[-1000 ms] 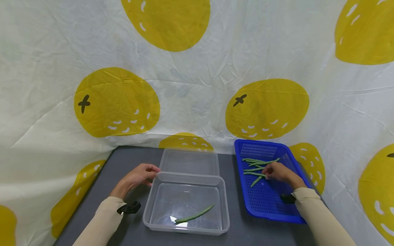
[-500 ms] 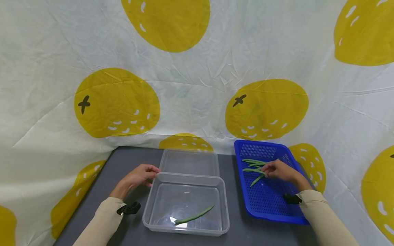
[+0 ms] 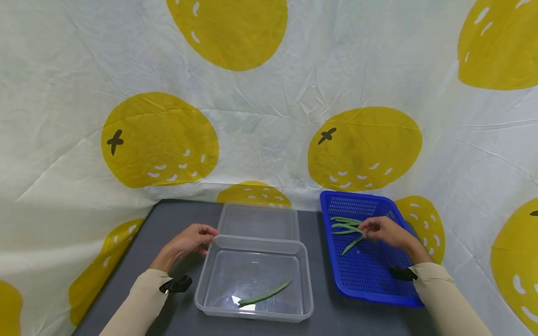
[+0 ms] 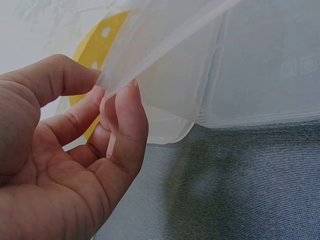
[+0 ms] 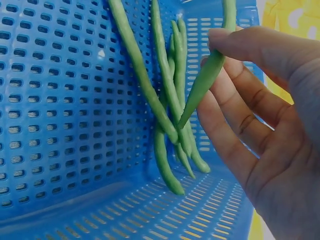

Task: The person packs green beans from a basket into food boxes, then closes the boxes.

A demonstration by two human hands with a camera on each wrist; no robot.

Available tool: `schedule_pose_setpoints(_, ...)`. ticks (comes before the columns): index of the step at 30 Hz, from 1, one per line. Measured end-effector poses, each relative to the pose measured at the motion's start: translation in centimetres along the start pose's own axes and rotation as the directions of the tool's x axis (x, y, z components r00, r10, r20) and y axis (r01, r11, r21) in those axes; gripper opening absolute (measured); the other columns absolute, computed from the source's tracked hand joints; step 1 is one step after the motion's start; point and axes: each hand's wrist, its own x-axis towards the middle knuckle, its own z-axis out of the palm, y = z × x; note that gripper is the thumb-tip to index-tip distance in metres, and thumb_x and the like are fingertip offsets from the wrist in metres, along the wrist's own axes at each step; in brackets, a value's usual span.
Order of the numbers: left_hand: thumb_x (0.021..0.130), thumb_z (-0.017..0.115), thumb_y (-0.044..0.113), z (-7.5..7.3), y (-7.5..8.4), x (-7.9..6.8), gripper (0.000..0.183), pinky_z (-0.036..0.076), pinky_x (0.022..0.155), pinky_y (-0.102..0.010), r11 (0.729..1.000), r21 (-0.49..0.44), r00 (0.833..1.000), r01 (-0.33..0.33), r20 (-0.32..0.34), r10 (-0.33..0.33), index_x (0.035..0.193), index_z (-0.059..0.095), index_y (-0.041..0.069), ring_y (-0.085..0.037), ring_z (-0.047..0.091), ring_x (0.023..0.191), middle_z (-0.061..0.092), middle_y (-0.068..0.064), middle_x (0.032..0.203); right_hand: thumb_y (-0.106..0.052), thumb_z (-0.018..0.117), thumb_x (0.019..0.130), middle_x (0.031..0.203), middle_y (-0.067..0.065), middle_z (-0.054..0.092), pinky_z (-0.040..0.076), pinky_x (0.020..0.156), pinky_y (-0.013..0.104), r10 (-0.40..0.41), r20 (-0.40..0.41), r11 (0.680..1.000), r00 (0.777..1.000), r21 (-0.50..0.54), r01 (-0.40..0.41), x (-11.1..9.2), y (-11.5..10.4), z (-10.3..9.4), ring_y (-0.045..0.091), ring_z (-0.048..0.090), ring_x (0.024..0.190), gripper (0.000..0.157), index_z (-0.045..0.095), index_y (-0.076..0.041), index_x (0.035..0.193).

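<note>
My left hand [image 3: 191, 243] pinches the back left corner of a clear plastic container [image 3: 254, 239] between thumb and fingers, as the left wrist view shows. Inside the container lies a single green bean [image 3: 266, 296], slanted near the front. Over a blue perforated basket [image 3: 365, 282] at the right, my right hand [image 3: 388, 232] pinches another green bean [image 5: 204, 82] between thumb and fingertips. In the right wrist view its tapered end points down toward several loose green beans [image 5: 167, 82], which lie crossed in the basket.
A clear flat lid [image 3: 259, 220] lies behind the container on the dark grey table [image 3: 185, 212]. A white cloth with yellow fruit shapes [image 3: 269, 154] hangs close behind the table and along its sides. The basket's raised walls surround the loose beans.
My right hand has risen slightly and shifted a little to the right, drawing a green bean off the others in the basket. The left hand and the container have stayed in place.
</note>
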Motion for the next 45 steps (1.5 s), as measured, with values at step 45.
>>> schedule_pose_setpoints(45, 0.102, 0.058, 0.012, 0.0, 0.5, -0.1, 0.031, 0.060, 0.073, -0.039, 1.000, 0.016, 1.000, 0.021, 0.007, -0.021, 0.125, 0.063, -0.008, -0.027, 0.066, 0.095, 0.063, -0.029, 0.121, -0.008, 0.069, 0.096, 0.100, 0.012, 0.072, 0.056, 0.076, 0.027, -0.148, -0.068, 0.989, 0.987, 0.008, 0.148, 3.1, -8.0, 2.0, 0.024, 0.067, 0.091, 0.020, 0.070, 0.000, 0.114)
